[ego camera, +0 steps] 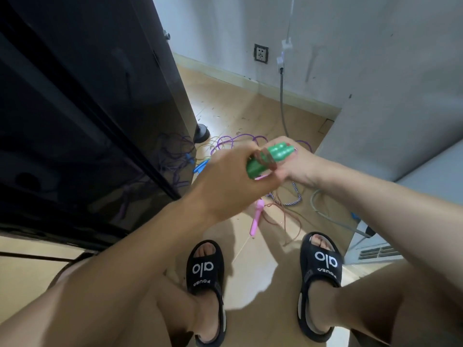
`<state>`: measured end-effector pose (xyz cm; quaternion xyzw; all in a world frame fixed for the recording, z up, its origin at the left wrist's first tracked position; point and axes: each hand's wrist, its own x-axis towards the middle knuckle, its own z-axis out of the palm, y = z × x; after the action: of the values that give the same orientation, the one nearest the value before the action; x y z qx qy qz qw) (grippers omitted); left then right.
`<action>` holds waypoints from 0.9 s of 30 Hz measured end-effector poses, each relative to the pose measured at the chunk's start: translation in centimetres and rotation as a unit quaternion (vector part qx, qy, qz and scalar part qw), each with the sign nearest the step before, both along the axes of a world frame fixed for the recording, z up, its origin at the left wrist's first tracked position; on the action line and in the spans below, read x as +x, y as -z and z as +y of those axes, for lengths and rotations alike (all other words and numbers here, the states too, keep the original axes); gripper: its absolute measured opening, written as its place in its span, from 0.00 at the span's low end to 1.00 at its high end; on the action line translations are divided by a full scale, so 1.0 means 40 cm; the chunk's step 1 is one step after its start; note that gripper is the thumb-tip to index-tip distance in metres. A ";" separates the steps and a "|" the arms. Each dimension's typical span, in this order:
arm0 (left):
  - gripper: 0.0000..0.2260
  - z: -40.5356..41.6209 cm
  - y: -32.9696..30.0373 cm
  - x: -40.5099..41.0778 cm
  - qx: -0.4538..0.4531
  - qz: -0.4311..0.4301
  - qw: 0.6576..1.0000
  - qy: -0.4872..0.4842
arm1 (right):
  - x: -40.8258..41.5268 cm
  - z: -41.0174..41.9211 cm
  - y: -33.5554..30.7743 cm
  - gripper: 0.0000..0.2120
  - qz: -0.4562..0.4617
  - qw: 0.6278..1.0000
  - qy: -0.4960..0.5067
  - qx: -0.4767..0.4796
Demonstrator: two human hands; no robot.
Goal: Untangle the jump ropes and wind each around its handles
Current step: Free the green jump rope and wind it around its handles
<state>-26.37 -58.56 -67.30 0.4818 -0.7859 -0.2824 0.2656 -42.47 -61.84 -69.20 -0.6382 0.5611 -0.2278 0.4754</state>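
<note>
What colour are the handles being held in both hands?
Green handles, seen in the head view, with brownish rope wound around them.

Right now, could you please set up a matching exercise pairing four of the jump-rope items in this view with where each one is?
Things:
1. green handles
2. pink handle
3. blue handles
4. purple rope

Places:
A. on the floor beside the dark cabinet
B. on the floor just ahead of the sandals
C. looped on the floor beyond the hands
D. held up between both hands, with brownish rope wound round them

Pairs: 1-D, 2-B, 3-A, 4-C
</note>
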 end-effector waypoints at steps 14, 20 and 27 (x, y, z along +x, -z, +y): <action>0.07 -0.147 0.073 0.057 0.077 -0.255 0.952 -0.149 | 0.091 0.141 0.019 0.20 0.273 0.911 -0.019 -0.310; 0.07 -0.089 0.088 0.013 0.007 -0.336 0.942 -0.028 | 0.037 0.042 -0.055 0.21 0.200 0.919 0.022 -0.338; 0.06 -0.011 0.072 -0.016 -0.030 -0.287 0.956 0.050 | 0.006 -0.027 -0.045 0.24 0.169 0.951 -0.044 -0.256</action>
<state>-27.02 -58.99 -70.20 0.4945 -0.8601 -0.1219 0.0285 -42.23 -62.93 -67.38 -0.7917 0.5274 -0.2310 0.2041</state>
